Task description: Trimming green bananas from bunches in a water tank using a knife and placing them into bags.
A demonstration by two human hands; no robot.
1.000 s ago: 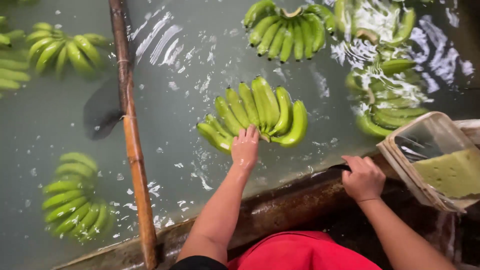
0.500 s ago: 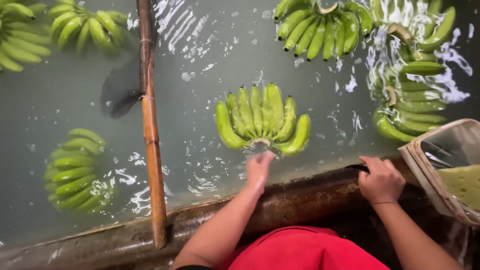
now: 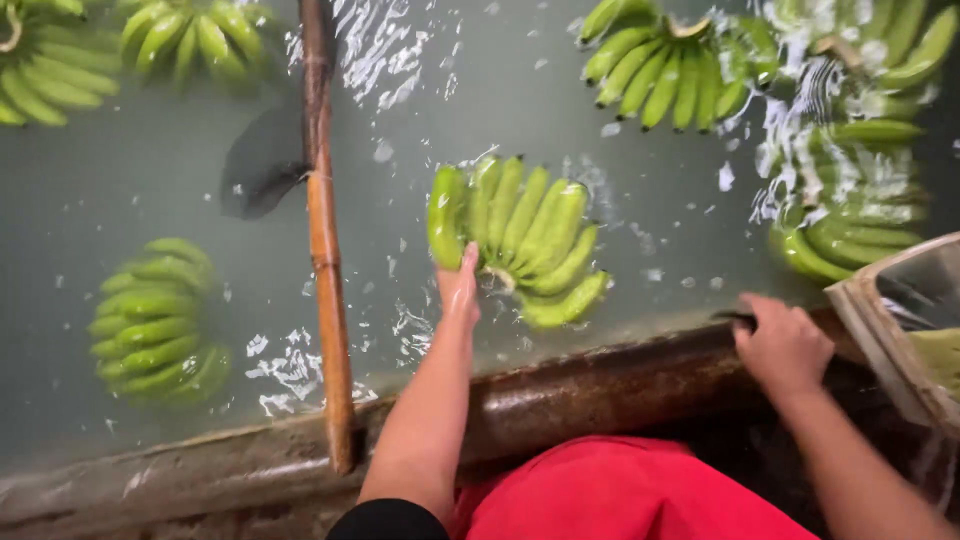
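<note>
Nearest the camera a red garment (image 3: 640,490) filled the lower edge, and beyond it ran the wet, rust-brown tank rim (image 3: 600,385). The right hand (image 3: 783,345) rested on that rim, curled over something dark; whether it truly gripped it could not be told. The left hand (image 3: 460,290) reached out over the water (image 3: 150,180), fingers held together and extended, touching the near-left side of the floating banana bunch (image 3: 520,240) without closing round it. By the look of things the bunch had only been reached, not lifted: it lay wholly in the water just beyond the rim. Its fruit were firm, unripe green, fanned, wet and glossy. A wooden pole (image 3: 325,250) crossed the tank to the left, other green bunches (image 3: 660,70) floated farther off, and a crate (image 3: 900,330) stood at the right.
</note>
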